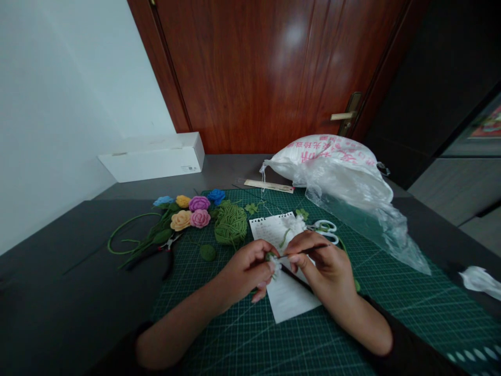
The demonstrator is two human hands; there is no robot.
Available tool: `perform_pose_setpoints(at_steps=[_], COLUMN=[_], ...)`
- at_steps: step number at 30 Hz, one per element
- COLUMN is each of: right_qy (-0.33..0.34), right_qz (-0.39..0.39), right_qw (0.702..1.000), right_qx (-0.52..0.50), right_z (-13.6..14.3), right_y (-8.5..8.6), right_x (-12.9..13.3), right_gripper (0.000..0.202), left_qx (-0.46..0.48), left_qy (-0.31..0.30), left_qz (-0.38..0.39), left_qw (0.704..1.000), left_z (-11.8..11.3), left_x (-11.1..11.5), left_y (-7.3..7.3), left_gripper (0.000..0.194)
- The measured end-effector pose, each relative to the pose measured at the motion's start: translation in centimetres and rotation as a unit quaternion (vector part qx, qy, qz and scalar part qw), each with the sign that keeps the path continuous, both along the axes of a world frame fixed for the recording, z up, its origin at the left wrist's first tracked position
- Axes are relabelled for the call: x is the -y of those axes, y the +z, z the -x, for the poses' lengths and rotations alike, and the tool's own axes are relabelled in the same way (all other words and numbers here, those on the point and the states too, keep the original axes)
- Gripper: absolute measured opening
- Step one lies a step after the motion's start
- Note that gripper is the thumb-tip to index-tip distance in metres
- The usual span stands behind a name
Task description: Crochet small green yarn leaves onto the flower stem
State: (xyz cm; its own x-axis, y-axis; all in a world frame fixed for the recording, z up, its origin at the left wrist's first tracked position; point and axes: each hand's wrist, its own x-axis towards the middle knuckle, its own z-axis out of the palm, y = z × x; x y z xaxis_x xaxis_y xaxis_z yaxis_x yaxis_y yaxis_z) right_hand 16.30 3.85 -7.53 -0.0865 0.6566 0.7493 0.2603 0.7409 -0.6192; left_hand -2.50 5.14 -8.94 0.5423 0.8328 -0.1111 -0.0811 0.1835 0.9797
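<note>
My left hand (250,269) pinches a small white and green crochet flower (275,265) between thumb and fingers. In my right hand (326,266) is a thin crochet hook (309,249), its tip reaching into the piece at my left fingertips. Both hands are above a sheet of notebook paper (287,303) with handwriting, on which a dark pen (299,279) lies. Just beyond my right hand sits another white crochet flower (295,225). A ball of green yarn (230,224) rests to the left of the paper.
Crochet roses (199,203) in several colours lie at the left with pliers (169,250). White-handled scissors (326,227) are behind my right hand on the green cutting mat (219,334). Farther back are a ruler (270,185), a white box (156,156) and a stuffed plastic bag (332,162).
</note>
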Motion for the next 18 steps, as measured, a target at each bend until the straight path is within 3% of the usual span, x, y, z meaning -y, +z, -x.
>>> perform_pose_setpoints(at_steps=[10, 18], right_qy=[0.079, 0.047], right_qz=[-0.026, -0.018], right_qw=[0.993, 0.998], right_qx=[0.078, 0.038], right_z=[0.4, 0.4], right_y=[-0.9, -0.4], right_x=[0.4, 0.5], right_gripper=[0.016, 0.015], left_qx=[-0.006, 0.007], left_qy=[-0.017, -0.021], left_qz=[0.006, 0.002], left_qw=[1.0, 1.0], left_z=[0.0, 0.0], left_x=[0.2, 0.3], left_y=[0.1, 1.1], left_gripper=[0.02, 0.019])
